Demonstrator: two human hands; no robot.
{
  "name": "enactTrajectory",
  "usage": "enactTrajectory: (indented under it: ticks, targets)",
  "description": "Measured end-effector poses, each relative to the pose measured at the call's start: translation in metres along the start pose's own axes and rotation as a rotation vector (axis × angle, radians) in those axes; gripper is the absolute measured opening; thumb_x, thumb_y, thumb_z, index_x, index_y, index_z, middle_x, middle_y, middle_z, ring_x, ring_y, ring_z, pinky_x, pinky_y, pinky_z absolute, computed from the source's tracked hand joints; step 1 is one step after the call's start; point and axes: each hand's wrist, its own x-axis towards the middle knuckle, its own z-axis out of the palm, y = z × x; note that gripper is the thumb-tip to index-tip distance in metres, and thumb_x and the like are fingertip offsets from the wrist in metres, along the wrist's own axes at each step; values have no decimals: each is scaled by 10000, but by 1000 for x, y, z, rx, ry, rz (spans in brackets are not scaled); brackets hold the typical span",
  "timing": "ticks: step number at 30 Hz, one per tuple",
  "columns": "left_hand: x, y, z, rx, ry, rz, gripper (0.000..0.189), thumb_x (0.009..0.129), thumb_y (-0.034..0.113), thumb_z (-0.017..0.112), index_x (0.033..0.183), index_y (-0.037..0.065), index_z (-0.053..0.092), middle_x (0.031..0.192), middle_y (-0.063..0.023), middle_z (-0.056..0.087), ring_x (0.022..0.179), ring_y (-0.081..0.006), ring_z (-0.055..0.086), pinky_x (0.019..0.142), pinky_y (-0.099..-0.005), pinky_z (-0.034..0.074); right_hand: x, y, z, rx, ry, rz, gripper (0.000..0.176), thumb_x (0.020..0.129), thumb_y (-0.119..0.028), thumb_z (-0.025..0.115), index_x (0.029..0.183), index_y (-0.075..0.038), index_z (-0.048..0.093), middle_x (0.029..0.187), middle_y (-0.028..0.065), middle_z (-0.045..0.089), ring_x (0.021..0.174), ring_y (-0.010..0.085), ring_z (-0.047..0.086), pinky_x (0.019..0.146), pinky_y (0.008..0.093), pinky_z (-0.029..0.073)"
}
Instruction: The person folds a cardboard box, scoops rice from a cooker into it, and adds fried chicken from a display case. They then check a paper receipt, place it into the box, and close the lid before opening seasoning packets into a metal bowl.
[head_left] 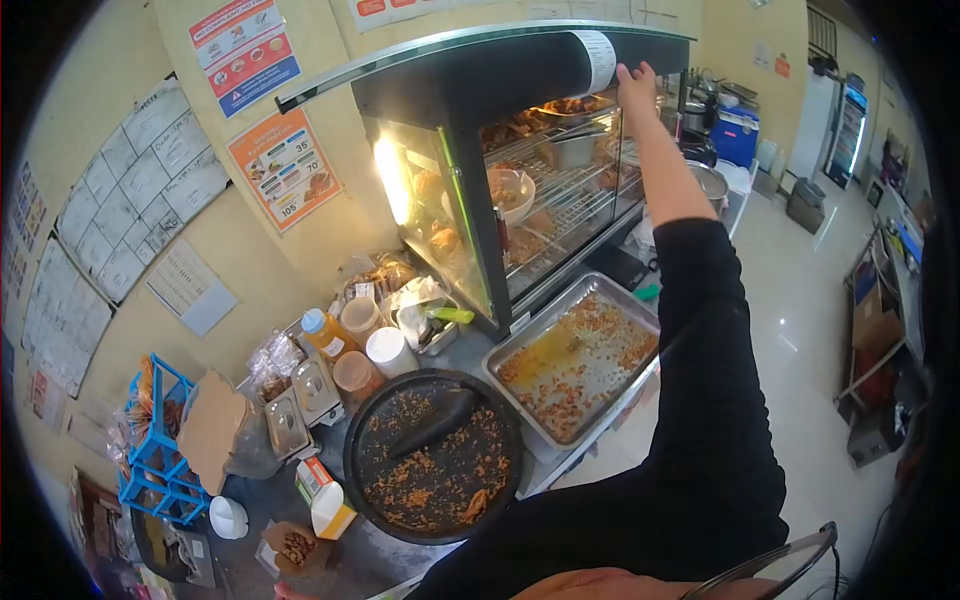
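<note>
My right hand (638, 88), at the end of a black sleeve, reaches up to the top front of a food warmer cabinet (440, 85). Its fingers are curled together at the right edge of a white printed receipt (597, 62), which lies against the black panel. Inside the warmer, a bowl of food (510, 195) and metal trays sit on wire racks behind glass. Only a sliver of what looks like my left hand (285, 592) shows at the bottom edge, near a small cardboard box of food (297, 547); its fingers are cut off from view.
On the counter, a round black tray (435, 528) holds crumbs and a dark utensil, beside a metal tray (492, 368) with oily bits. Tubs, an orange bottle (328, 333), a carton (325, 498) and a blue rack (150, 460) stand left. A blue cooler (735, 135) is beyond.
</note>
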Motion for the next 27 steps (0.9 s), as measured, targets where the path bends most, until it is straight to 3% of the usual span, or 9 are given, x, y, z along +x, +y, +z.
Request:
enactTrajectory:
  ticks: [1,5,9,12,14,18,21,27]
  targets:
    - [-6,6,-1,-16,2,-7,403,961,221,525,1266,-27,437,1181,-164,528,1029,-243,567,886,-344,485,11,-1,4,-6,-17,45,719,842,-291,690,1392,-18,315,1177,167,593,1049,268,590,926,366,450]
    - [-22,21,-5,-66,-28,-23,384,963,220,524,1250,-24,449,1166,-155,533,1018,-234,568,880,-341,484,4,-20,-8,429,-365,106,724,829,-188,699,1394,-52,267,1130,185,595,1028,236,588,905,379,466]
    - [-36,30,-11,-136,-74,-40,366,966,219,523,1235,-22,461,1151,-146,538,1008,-225,569,875,-338,484,-98,-84,-43,839,-636,-11,667,842,0,631,1400,-61,271,1180,174,566,1081,189,555,913,330,475]
    - [-41,42,-9,-208,-161,-26,342,971,190,512,1231,-27,465,1155,-145,540,1011,-227,574,882,-335,488,-168,-114,-80,873,-761,-105,637,828,60,602,1396,-32,330,1236,145,546,1134,188,533,967,329,435]
    - [-53,86,9,-119,-176,157,277,956,171,548,1153,-22,512,977,-83,584,864,-160,577,773,-267,491,-208,-128,-99,881,-809,-99,631,820,86,590,1396,-9,352,1285,136,518,1181,189,507,1005,325,402]
    - [-71,110,36,-304,-334,87,110,957,106,531,918,7,554,808,-62,587,751,-125,577,745,-279,491,-257,-141,-120,961,-947,-105,644,814,113,576,1406,34,333,1358,145,453,1244,198,457,1052,329,344]
    - [-84,116,40,-327,-460,65,195,972,140,514,813,28,528,698,-51,572,688,-125,575,798,-314,493,-282,-147,-124,998,-990,-60,662,809,116,585,1412,34,323,1357,151,455,1246,207,457,1049,333,354]
    - [-105,121,31,-381,-561,3,274,1002,187,446,780,34,496,642,-50,554,679,-152,583,910,-409,470,-315,-159,-125,1100,-1090,71,683,807,129,579,1424,31,302,1374,169,436,1258,224,452,1042,344,379]
